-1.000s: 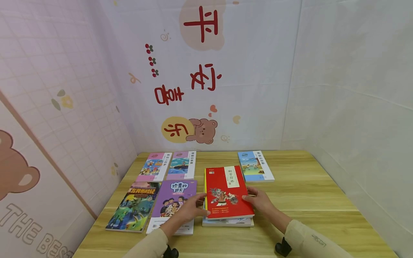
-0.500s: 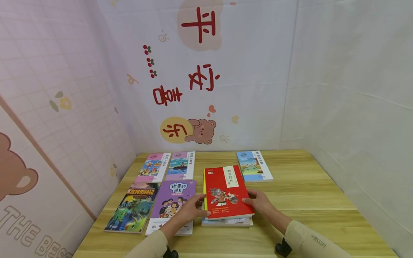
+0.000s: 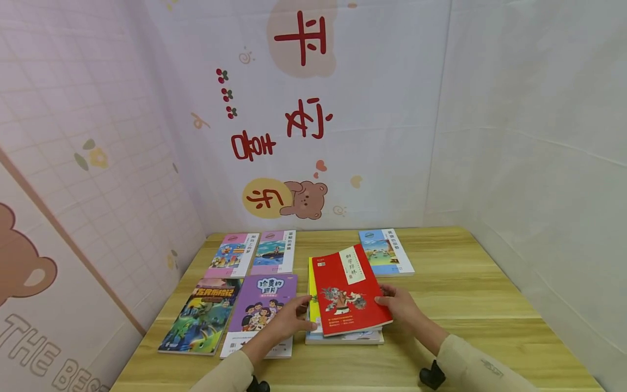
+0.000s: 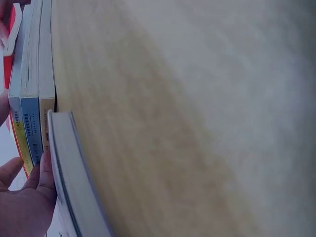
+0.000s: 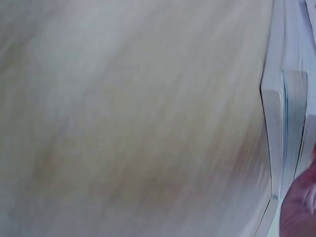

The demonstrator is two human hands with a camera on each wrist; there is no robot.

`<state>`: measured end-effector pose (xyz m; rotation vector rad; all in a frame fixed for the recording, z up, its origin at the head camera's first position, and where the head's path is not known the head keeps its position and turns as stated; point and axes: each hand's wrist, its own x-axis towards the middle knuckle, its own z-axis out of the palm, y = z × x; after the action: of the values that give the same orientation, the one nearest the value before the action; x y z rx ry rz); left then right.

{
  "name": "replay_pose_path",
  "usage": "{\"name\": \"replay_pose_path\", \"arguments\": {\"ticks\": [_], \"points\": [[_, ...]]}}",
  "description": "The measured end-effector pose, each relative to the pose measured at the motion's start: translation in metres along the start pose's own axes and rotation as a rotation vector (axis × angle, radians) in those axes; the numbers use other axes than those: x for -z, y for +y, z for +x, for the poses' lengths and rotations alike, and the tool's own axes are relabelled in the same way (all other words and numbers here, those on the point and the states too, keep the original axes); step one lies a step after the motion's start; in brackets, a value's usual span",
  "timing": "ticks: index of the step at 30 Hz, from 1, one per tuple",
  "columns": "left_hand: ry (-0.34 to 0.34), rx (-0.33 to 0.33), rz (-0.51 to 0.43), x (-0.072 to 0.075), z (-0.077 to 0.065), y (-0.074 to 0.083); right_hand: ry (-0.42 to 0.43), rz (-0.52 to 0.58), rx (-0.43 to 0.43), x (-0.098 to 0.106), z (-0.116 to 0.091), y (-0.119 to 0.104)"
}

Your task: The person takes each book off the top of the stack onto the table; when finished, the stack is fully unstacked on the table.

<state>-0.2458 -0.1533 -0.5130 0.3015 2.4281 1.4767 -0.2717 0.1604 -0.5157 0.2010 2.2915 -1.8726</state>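
A red book lies turned at an angle on top of a stack of books. Its right edge is pinched by my right hand, thumb on the cover. My left hand holds the stack's left side near the front corner, fingers against the spines in the left wrist view. A yellow book shows under the red one's left edge. In the right wrist view, part of my right hand is beside the page edges; its fingertips are mostly cut off.
Left of the stack lie a purple book and a dinosaur-covered book. Two pink-edged books, one with a city scene and one with a sea scene, lie behind them. A light blue book sits at the back right.
My right hand has shifted slightly right with the red book, which has turned and slid right, baring more of the yellow book. My left hand stays at the stack.
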Motion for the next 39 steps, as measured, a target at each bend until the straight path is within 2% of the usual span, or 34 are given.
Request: {"name": "replay_pose_path", "arguments": {"ticks": [4,13,20,32,39], "points": [[0.001,-0.001,-0.002,0.0,-0.001,0.0,-0.008,0.047,-0.009,0.004,-0.001,-0.001],[0.0,-0.007,-0.009,-0.001,-0.001,-0.001,-0.096,0.167,-0.032,0.013,-0.005,-0.005],[-0.002,-0.02,-0.01,-0.001,0.001,-0.003,-0.169,0.161,-0.031,0.02,-0.01,-0.006],[-0.005,0.009,-0.016,0.0,0.002,-0.004,-0.076,0.107,-0.059,0.028,-0.009,0.0],[-0.006,0.012,-0.029,0.0,0.003,-0.004,-0.067,0.161,-0.039,0.036,-0.008,-0.003]]}}
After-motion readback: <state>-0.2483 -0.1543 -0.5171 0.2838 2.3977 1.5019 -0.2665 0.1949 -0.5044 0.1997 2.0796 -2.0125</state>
